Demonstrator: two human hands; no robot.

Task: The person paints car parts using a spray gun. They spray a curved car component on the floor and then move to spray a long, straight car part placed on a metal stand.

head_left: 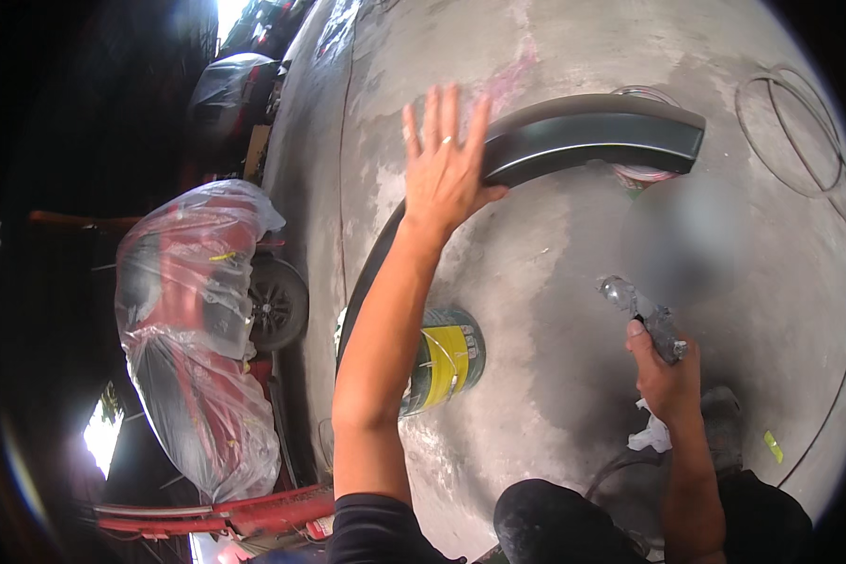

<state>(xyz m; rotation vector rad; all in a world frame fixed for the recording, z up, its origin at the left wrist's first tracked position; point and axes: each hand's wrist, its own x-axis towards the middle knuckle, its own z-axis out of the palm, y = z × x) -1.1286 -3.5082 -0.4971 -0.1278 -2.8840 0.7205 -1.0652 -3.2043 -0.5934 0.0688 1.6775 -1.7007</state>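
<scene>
A long, curved, dark glossy panel (592, 141), shaped like a wheel-arch trim, arcs across the space before me. Over its upper edge my left hand (445, 179) is spread, fingers stretched out and thumb apart; whether the palm touches the panel I cannot tell. My right hand (669, 381) grips a grey spray gun (656, 327) with a crusted, wrapped-looking body, held below the panel's right end and apart from it. Below the panel's left part stands a dark green bucket (453, 355) with a yellow label. Another container (644, 176) shows partly beneath the right end.
To the left is a red car (197, 310) under clear plastic film, one wheel (277, 305) showing. A red bar (226, 512) lies at lower left. Hose loops (771, 141) rest on the concrete floor at right. White crumpled paper (650, 432) is by my right wrist.
</scene>
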